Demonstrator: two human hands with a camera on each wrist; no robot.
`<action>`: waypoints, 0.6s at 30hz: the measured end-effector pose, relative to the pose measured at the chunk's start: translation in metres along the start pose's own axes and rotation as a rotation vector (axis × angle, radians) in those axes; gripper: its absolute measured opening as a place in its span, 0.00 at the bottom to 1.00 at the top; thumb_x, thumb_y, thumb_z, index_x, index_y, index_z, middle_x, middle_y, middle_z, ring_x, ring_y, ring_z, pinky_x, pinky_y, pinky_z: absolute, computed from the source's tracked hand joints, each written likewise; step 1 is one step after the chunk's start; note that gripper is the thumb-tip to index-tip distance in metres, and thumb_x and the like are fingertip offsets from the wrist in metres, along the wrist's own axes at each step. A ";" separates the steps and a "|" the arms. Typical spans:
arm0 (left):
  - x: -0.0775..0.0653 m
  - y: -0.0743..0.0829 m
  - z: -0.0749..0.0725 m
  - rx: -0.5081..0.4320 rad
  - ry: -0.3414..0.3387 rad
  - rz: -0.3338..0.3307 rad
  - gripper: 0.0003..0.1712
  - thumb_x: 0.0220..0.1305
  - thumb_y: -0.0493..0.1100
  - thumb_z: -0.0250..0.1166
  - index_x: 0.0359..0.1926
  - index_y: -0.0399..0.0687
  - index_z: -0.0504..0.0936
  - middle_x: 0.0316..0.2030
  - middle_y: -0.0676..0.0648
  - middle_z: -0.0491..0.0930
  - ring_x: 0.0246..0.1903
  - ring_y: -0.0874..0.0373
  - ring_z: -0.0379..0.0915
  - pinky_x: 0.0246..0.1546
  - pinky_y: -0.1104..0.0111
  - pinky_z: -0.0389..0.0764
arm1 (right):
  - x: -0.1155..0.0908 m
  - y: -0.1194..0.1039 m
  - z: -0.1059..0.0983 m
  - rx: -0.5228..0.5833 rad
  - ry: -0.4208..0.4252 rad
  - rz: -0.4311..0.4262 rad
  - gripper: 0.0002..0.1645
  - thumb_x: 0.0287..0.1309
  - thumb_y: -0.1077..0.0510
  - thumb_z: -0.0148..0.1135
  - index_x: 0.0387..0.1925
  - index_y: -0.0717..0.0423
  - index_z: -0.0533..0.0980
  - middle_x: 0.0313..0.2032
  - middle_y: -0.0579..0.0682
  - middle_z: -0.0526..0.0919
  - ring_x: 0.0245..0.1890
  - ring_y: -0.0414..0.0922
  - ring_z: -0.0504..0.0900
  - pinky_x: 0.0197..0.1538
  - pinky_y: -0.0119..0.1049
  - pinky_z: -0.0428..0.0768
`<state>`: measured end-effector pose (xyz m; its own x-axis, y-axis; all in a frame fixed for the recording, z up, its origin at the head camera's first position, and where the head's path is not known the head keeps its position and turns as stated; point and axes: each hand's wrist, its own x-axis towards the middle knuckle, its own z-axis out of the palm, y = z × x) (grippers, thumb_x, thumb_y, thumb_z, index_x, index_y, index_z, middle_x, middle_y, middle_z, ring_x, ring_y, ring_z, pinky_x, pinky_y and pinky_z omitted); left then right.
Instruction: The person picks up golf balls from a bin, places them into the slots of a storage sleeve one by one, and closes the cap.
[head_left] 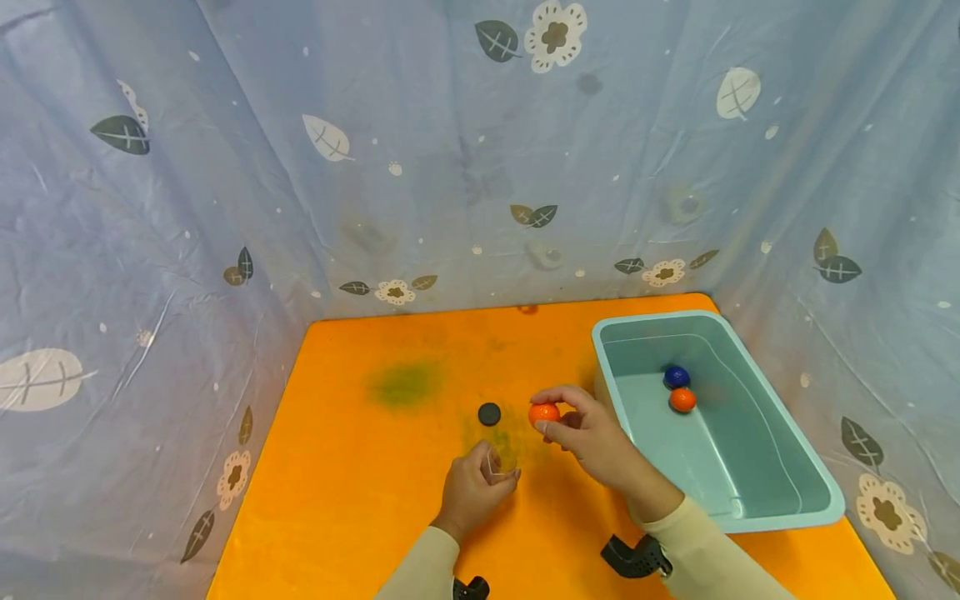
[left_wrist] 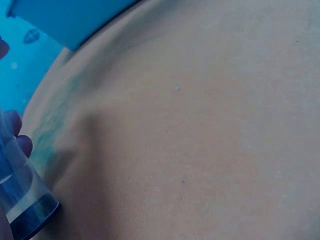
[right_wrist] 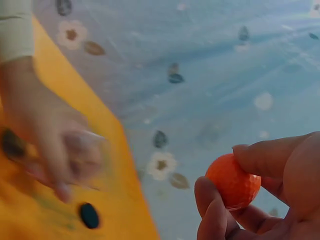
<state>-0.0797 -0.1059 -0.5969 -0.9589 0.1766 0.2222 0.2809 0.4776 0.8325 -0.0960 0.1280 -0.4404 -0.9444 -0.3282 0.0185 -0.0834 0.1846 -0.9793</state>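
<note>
Head view: an orange ball (head_left: 544, 414) sat between the thumb and fingertips of the right hand (head_left: 592, 437), left of a pale teal tub (head_left: 652, 350). That hand was closed only as far as the ball allowed, its fingers bent around it. The right wrist view showed the ball's dimpled surface, gripped from opposite sides.

The left hand (head_left: 474, 492) had its fingers curled around a clear container (head_left: 504, 458), near the ball but apart from it. In the left wrist view only part of the container and a few fingertips came in at the edge.

A black disc (head_left: 489, 414) lay flat on the orange table (head_left: 352, 483), just beyond the container. Farther to the left was a green smudge (head_left: 405, 385) on the tabletop.

Inside the tub, on its floor, a dark blue ball (head_left: 677, 377) lay close against a second orange ball (head_left: 682, 400). Pale sleeves covered both forearms. Behind and along the sides hung a blue-grey curtain (head_left: 450, 125) printed with leaves and flowers.
</note>
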 end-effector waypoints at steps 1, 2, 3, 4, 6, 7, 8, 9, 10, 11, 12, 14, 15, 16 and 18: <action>0.000 0.000 0.000 0.006 0.006 0.009 0.20 0.64 0.46 0.81 0.34 0.50 0.75 0.17 0.61 0.69 0.28 0.70 0.85 0.25 0.70 0.79 | -0.001 0.005 0.007 -0.008 -0.006 -0.008 0.15 0.77 0.63 0.67 0.60 0.58 0.80 0.55 0.58 0.79 0.36 0.53 0.81 0.42 0.36 0.79; 0.000 -0.001 0.000 0.016 0.011 0.017 0.20 0.64 0.46 0.81 0.35 0.49 0.75 0.17 0.62 0.69 0.27 0.71 0.84 0.24 0.70 0.78 | -0.002 0.010 0.013 -0.013 -0.010 -0.010 0.14 0.76 0.63 0.68 0.59 0.57 0.81 0.56 0.57 0.78 0.36 0.53 0.79 0.41 0.35 0.79; 0.001 -0.001 0.001 0.022 0.018 0.027 0.20 0.63 0.46 0.82 0.35 0.48 0.76 0.17 0.62 0.69 0.26 0.71 0.83 0.24 0.70 0.78 | -0.003 0.014 0.020 -0.019 -0.011 -0.007 0.14 0.75 0.63 0.69 0.58 0.57 0.81 0.56 0.56 0.78 0.36 0.52 0.78 0.41 0.35 0.80; 0.001 -0.001 0.001 0.034 0.025 0.035 0.20 0.63 0.46 0.82 0.35 0.49 0.76 0.18 0.62 0.70 0.24 0.71 0.81 0.23 0.70 0.78 | -0.004 0.019 0.026 -0.027 -0.018 0.004 0.14 0.75 0.63 0.69 0.58 0.56 0.82 0.56 0.56 0.78 0.37 0.52 0.77 0.42 0.35 0.80; 0.000 -0.002 0.002 0.059 0.045 0.052 0.20 0.61 0.47 0.82 0.34 0.52 0.75 0.20 0.63 0.71 0.22 0.71 0.76 0.23 0.71 0.77 | -0.006 0.025 0.036 -0.042 -0.022 0.009 0.14 0.74 0.63 0.70 0.57 0.54 0.83 0.55 0.54 0.78 0.38 0.52 0.76 0.42 0.35 0.80; 0.000 -0.003 0.002 0.069 0.055 0.059 0.20 0.61 0.47 0.82 0.33 0.54 0.75 0.20 0.64 0.71 0.21 0.71 0.74 0.23 0.71 0.76 | -0.006 0.028 0.041 -0.056 -0.021 0.000 0.13 0.73 0.64 0.70 0.56 0.55 0.83 0.54 0.54 0.78 0.39 0.52 0.76 0.43 0.36 0.80; 0.001 -0.003 0.002 0.079 0.064 0.065 0.20 0.60 0.46 0.81 0.32 0.55 0.74 0.20 0.64 0.70 0.21 0.71 0.73 0.23 0.72 0.75 | -0.006 0.031 0.046 -0.065 -0.022 -0.007 0.13 0.73 0.64 0.71 0.56 0.55 0.83 0.53 0.53 0.78 0.40 0.52 0.76 0.44 0.36 0.80; 0.001 -0.003 0.003 0.093 0.075 0.070 0.21 0.59 0.46 0.81 0.32 0.57 0.72 0.20 0.64 0.69 0.20 0.71 0.70 0.23 0.72 0.73 | -0.006 0.033 0.050 -0.074 -0.022 -0.017 0.13 0.73 0.64 0.71 0.55 0.56 0.84 0.52 0.53 0.78 0.41 0.52 0.76 0.45 0.37 0.80; 0.001 -0.004 0.003 0.107 0.085 0.074 0.21 0.58 0.46 0.81 0.31 0.58 0.71 0.19 0.65 0.67 0.19 0.70 0.67 0.22 0.73 0.70 | -0.005 0.034 0.053 -0.080 -0.024 -0.027 0.13 0.72 0.64 0.71 0.55 0.56 0.84 0.52 0.52 0.78 0.42 0.52 0.76 0.46 0.37 0.79; 0.001 -0.004 0.003 0.118 0.095 0.078 0.21 0.57 0.46 0.80 0.31 0.58 0.71 0.19 0.65 0.65 0.19 0.70 0.65 0.21 0.73 0.68 | -0.005 0.036 0.056 -0.090 -0.027 -0.035 0.12 0.72 0.64 0.72 0.54 0.56 0.84 0.51 0.51 0.78 0.43 0.51 0.77 0.47 0.38 0.79; 0.001 -0.005 0.003 0.125 0.103 0.082 0.22 0.56 0.45 0.80 0.30 0.59 0.70 0.18 0.65 0.64 0.18 0.70 0.63 0.21 0.73 0.65 | -0.004 0.037 0.059 -0.102 -0.031 -0.042 0.12 0.72 0.64 0.72 0.54 0.55 0.85 0.51 0.51 0.79 0.43 0.51 0.77 0.47 0.38 0.79; 0.000 -0.005 0.003 0.132 0.113 0.084 0.22 0.55 0.44 0.80 0.30 0.59 0.70 0.17 0.64 0.61 0.17 0.69 0.60 0.20 0.74 0.62 | -0.003 0.039 0.062 -0.129 -0.039 -0.047 0.13 0.71 0.64 0.72 0.54 0.55 0.85 0.51 0.49 0.79 0.45 0.50 0.78 0.48 0.38 0.79; 0.000 -0.006 0.003 0.132 0.115 0.084 0.21 0.54 0.44 0.80 0.30 0.58 0.71 0.17 0.64 0.60 0.17 0.69 0.60 0.20 0.74 0.60 | -0.003 0.040 0.064 -0.144 -0.040 -0.042 0.13 0.71 0.64 0.72 0.55 0.54 0.86 0.51 0.48 0.79 0.45 0.49 0.78 0.48 0.38 0.79; 0.000 -0.006 0.003 0.129 0.115 0.085 0.21 0.54 0.44 0.80 0.31 0.58 0.71 0.17 0.64 0.61 0.17 0.69 0.60 0.20 0.74 0.60 | -0.003 0.040 0.064 -0.158 -0.041 -0.036 0.13 0.71 0.64 0.73 0.55 0.53 0.86 0.51 0.47 0.79 0.45 0.49 0.78 0.48 0.38 0.79; 0.000 -0.006 0.003 0.125 0.112 0.086 0.20 0.54 0.44 0.81 0.32 0.58 0.74 0.18 0.65 0.62 0.17 0.70 0.61 0.20 0.74 0.62 | -0.003 0.042 0.065 -0.180 -0.037 -0.019 0.14 0.71 0.64 0.72 0.56 0.53 0.86 0.51 0.47 0.80 0.42 0.48 0.78 0.45 0.37 0.80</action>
<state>-0.0816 -0.1061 -0.6039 -0.9276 0.1276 0.3512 0.3585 0.5692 0.7400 -0.0760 0.0762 -0.4944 -0.9301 -0.3665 0.0257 -0.1594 0.3396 -0.9270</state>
